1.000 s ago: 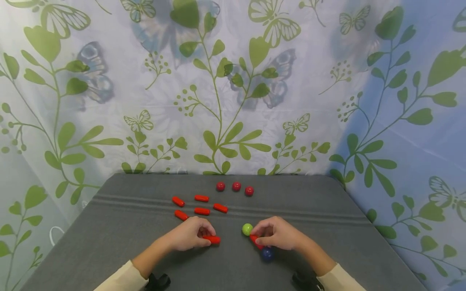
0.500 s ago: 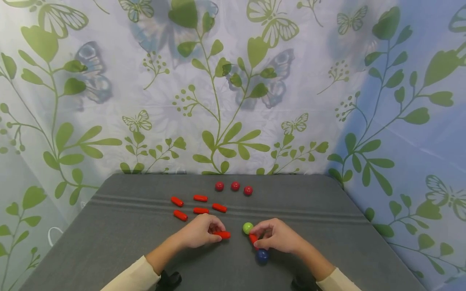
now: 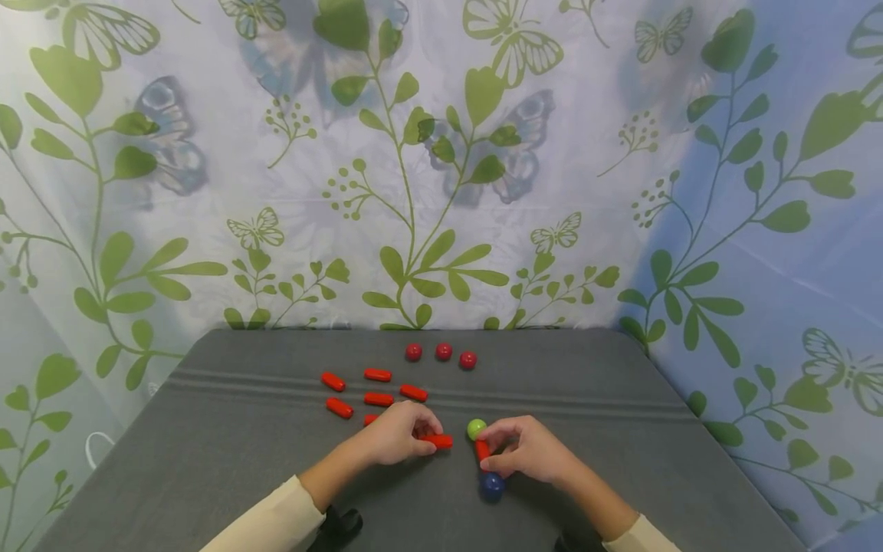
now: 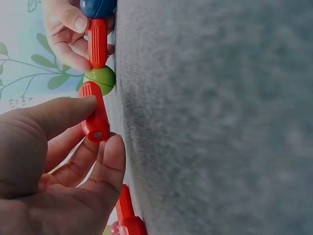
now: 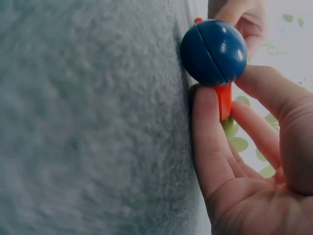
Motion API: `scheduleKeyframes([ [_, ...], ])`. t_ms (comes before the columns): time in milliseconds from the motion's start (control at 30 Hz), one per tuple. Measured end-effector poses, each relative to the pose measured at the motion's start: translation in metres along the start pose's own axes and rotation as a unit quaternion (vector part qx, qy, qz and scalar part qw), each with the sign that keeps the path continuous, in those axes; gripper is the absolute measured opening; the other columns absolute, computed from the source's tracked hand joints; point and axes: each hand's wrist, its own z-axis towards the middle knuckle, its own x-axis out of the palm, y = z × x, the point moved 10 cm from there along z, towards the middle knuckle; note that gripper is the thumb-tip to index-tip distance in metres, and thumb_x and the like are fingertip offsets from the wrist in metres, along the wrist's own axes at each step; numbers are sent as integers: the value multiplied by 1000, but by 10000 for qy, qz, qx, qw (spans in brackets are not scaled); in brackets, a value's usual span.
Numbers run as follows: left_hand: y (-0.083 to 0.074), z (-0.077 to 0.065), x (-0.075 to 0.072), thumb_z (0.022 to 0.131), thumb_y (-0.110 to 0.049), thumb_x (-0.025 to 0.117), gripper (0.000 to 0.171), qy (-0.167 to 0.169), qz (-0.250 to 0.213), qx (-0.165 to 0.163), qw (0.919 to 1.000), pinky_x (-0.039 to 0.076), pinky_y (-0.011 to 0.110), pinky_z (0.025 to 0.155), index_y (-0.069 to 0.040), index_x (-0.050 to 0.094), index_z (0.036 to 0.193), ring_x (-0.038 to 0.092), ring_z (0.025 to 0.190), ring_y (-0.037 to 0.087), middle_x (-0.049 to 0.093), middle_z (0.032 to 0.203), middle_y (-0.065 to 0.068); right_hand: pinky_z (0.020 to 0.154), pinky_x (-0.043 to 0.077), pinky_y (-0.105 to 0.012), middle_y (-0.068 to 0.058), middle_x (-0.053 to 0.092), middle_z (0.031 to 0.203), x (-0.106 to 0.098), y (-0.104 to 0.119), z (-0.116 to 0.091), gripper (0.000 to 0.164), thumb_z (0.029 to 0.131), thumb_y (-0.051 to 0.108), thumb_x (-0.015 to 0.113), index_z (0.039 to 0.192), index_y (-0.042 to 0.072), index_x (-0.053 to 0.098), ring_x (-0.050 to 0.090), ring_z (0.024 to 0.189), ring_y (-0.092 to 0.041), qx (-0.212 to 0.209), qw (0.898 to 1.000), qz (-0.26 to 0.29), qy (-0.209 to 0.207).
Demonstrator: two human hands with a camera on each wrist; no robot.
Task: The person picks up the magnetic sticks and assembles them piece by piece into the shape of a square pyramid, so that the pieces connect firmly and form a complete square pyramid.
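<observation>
Between thumb and fingers my left hand (image 3: 398,435) pinches a red rod (image 3: 442,441), just above the table. A small silvery dot shows on the rod's end in the left wrist view. My right hand (image 3: 536,452) pinches a second red rod (image 3: 482,451), with a green ball (image 3: 477,428) at its far end and a blue ball (image 3: 492,486) at its near end. In the head view a gap separates the left rod from the green ball. The blue ball (image 5: 213,52) covers part of the right rod in the right wrist view.
Several loose red rods (image 3: 379,399) lie beyond the left hand; one (image 3: 371,419) is partly hidden behind it. Three red balls (image 3: 444,352) sit near the table's far edge. A patterned curtain (image 3: 428,176) hangs behind the grey table (image 3: 207,468).
My left hand has moved right with its red rod, closer to the green ball. In my right hand the rod and its two balls have turned to point more straight away from me.
</observation>
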Motion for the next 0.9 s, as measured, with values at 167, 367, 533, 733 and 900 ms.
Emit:
scheduleKeyframes([
  [167,-4,6,-2,88,-16,81,14,-84,106,-53,9999,51,25,76,-18,75,101,58,81,7,68,90,-9,66,62,-33,-9,72,96,-1,-5,-1,44,82,15,87,120,-2,71,69,70,-14,102,9998,153,-121],
  [367,-7,15,1,86,-14,83,16,-31,196,-37,9998,53,25,76,-15,76,101,59,81,6,70,90,-7,67,62,-34,-7,71,94,-2,-7,-3,45,83,15,86,121,-3,71,70,71,-16,120,9993,205,-286],
  [533,-8,24,3,85,-11,83,14,-48,86,19,9999,52,22,72,-13,78,98,60,76,5,72,86,-7,66,63,-34,-8,70,93,-4,-7,-4,43,83,12,85,121,-5,71,71,71,-16,69,9987,340,-371],
  [733,-4,33,3,86,-12,83,14,-104,-68,-184,9998,54,23,74,-13,79,99,62,79,6,73,89,-5,67,63,-36,-8,71,93,-5,-7,-4,45,84,12,85,122,-6,69,72,72,-15,121,9981,483,-351],
  [900,-5,38,6,85,-11,84,12,-106,13,-158,9998,54,22,71,-11,80,97,61,75,5,74,86,-6,68,64,-38,-8,72,94,-6,-9,-4,46,83,13,85,121,-7,69,74,75,-17,154,9981,497,-339],
])
